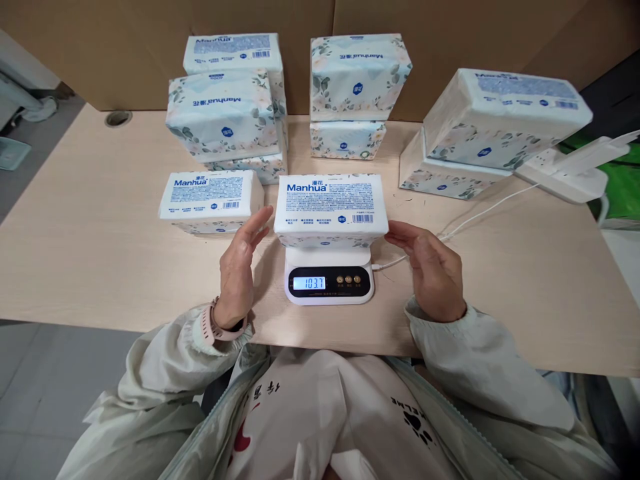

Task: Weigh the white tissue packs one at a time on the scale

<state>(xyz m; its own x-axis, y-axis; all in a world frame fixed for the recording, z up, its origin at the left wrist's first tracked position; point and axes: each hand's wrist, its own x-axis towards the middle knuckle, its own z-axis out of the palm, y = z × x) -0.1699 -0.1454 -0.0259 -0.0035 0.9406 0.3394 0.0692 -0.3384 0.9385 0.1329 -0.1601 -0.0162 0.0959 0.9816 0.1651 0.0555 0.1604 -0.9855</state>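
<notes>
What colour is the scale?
The scale is white, its panel black; head view shows it best.

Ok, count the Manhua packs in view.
At least 9: one pack on the scale, one pack left of it, three packs back left, two packs back middle, two packs back right. More may be hidden back left.
</notes>
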